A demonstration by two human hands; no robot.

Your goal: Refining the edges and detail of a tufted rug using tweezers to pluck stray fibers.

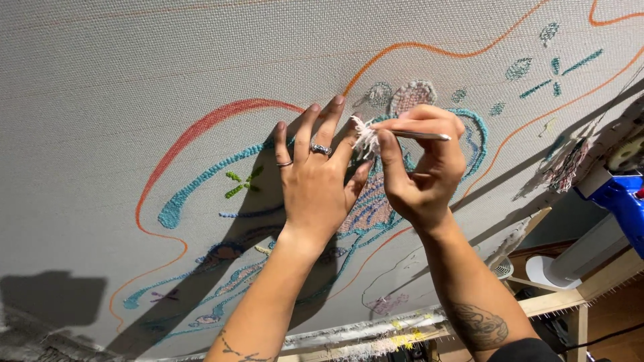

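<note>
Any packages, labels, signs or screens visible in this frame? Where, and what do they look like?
None visible. The view holds only a grey tufting cloth with coloured yarn outlines, the left hand flat against it, the right hand holding a thin metal tool, and a blue machine at the right edge.

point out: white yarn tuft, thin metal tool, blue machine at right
white yarn tuft (364, 137), head view, middle of the loose strands
thin metal tool (424, 135), head view, mid-shaft
blue machine (620, 200), head view, blue body
</note>
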